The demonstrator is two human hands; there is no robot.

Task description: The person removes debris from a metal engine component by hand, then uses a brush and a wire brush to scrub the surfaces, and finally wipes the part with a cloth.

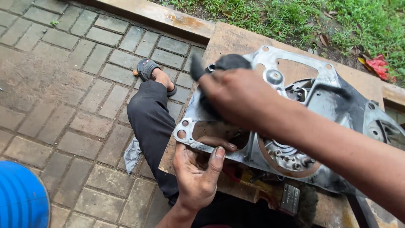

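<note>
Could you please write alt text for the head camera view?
A left hand grips the edge of a grey metal engine casing lying on a wooden board, while the right hand presses a dark rag against it, above brick paving.

The metal engine cover [329, 109] fills most of the wooden tabletop [236, 40], so little bare board shows: only a strip along the far edge and the far left corner. The right hand [236, 95] with its dark cloth [223, 63] and the forearm behind it cross above the cover, blocking the way in from the right. The left hand [196, 173] grips the cover's near left rim, with fingers through an opening. Left of the tabletop, the bent leg [152, 122] and sandalled foot [154, 74] lie close against the board's edge. Beyond them the paved ground [55, 84] is open, apart from a blue tub [21, 198] at the lower left. Grass [295, 17] lies past the far edge.
</note>
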